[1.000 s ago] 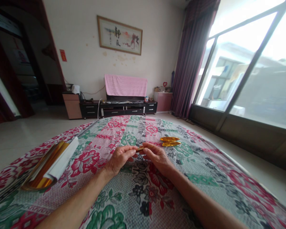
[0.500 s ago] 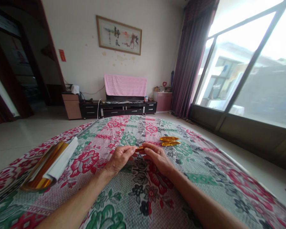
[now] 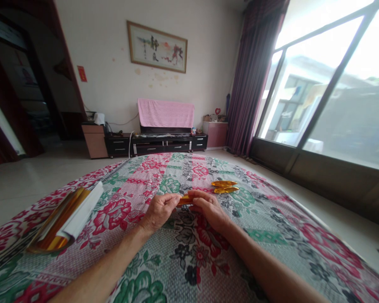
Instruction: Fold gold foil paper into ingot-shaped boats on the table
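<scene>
Flowered tablecloth (image 3: 164,248) bears two gold pieces (image 3: 224,184) (purple curtain (image 3: 248,84) beyond).

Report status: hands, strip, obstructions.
Left hand and right hand both pinching gold strip. Strip held above tablecloth. Two gold pieces beyond right hand; no obstruction visible.

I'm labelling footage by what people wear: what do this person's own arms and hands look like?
The left arm and right arm show no sleeves, cables or markings, and taper towards the wrists. The left hand and right hand are ungloved; no watch or bracelet shows. Some fingers are hidden.
</scene>
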{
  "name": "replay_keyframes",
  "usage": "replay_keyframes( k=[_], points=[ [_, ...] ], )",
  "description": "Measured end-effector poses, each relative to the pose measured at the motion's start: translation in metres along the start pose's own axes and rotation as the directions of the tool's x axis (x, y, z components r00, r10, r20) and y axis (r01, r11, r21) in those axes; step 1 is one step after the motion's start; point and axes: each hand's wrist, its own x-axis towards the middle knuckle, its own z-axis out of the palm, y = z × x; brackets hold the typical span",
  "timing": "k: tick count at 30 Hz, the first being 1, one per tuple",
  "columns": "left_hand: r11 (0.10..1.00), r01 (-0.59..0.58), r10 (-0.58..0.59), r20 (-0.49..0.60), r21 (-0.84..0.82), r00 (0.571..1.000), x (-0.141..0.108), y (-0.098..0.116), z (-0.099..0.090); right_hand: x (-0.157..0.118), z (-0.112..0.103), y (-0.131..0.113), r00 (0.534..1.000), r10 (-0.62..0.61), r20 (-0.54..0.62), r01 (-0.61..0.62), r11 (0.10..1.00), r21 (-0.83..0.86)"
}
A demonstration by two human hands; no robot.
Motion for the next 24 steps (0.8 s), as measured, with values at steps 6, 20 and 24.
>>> replay_keyframes(
  k=[6, 20, 24],
  points=[
    [0.981, 0.159, -0.157, 0.027, -0.11, 0.987, 0.0, 0.0027, -0.002, 0.001, -0.0012, 0.001, 1.0, 0.01, 0.015, -0.01, 1.0, 0.023],
    [0.927, 0.237, -0.246, 0.003, -0.29, 0.969, -0.0002, 0.0034, -0.005, 0.0033, -0.0011, 0.0025, 0.998, 0.032, -0.052, -0.025, 0.992, 0.127],
    [0.929, 0.234, -0.248, -0.012, -0.288, 0.969, -0.0001, 0.004, -0.0044, 0.0029, -0.0013, 0.0022, 0.998, 0.033, -0.047, -0.026, 0.991, 0.132]
  ],
)
